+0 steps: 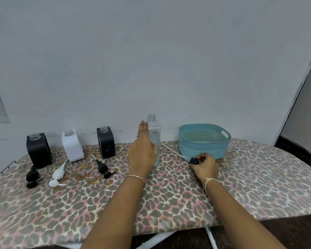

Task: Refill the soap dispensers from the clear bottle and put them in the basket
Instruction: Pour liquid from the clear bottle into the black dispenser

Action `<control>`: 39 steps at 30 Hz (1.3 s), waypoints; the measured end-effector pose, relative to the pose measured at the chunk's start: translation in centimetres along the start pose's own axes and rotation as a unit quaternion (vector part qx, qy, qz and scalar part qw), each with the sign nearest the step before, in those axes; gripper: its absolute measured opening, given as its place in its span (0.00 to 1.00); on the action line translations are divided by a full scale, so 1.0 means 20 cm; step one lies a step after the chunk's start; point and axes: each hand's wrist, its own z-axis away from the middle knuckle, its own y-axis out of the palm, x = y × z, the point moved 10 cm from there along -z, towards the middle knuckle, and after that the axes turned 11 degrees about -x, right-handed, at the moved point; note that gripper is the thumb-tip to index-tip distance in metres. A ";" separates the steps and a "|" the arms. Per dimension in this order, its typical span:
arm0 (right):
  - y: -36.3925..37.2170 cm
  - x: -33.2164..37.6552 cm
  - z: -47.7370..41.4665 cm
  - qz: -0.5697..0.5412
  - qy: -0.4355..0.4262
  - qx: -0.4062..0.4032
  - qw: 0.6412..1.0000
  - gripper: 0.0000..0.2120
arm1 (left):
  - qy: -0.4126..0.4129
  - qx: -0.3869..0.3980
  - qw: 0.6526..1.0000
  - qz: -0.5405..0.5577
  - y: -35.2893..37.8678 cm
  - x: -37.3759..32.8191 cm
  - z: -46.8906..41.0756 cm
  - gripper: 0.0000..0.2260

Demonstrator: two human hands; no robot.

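The clear bottle (154, 133) stands uncapped at the back centre of the board, partly filled with clear liquid. My left hand (143, 151) is flat with fingers straight, right beside the bottle's left side. My right hand (205, 165) is closed on the bottle's black pump cap (193, 160), whose long tube lies on the board toward the bottle. Three dispensers stand open at the back left: a black one (39, 150), a white one (72, 146), another black one (106, 142). Their pump heads lie in front: black (31, 177), white (57, 176), black (103, 168).
A teal plastic basket (204, 141) sits at the back right, just behind my right hand. The leopard-print ironing board (169, 194) ends close at the front and curves off at the right. A wall stands directly behind everything. A wire rack juts out at the left edge.
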 end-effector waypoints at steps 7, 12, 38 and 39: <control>0.01 0.02 0.00 0.027 -0.025 -0.007 0.999 0.15 | 0.005 -0.002 1.000 -0.001 0.00 0.00 0.00 0.31; -0.01 0.05 0.02 0.031 -0.040 -0.028 0.998 0.18 | 0.005 0.007 1.000 0.001 0.01 -0.01 0.01 0.32; 0.49 0.67 0.42 -0.125 -0.132 0.056 0.982 0.54 | -0.211 -0.096 0.970 0.071 -0.25 0.69 -0.16 0.33; 0.52 0.67 0.41 -0.134 -0.123 0.053 0.982 0.55 | -0.224 -0.096 0.967 0.074 -0.24 0.73 -0.18 0.34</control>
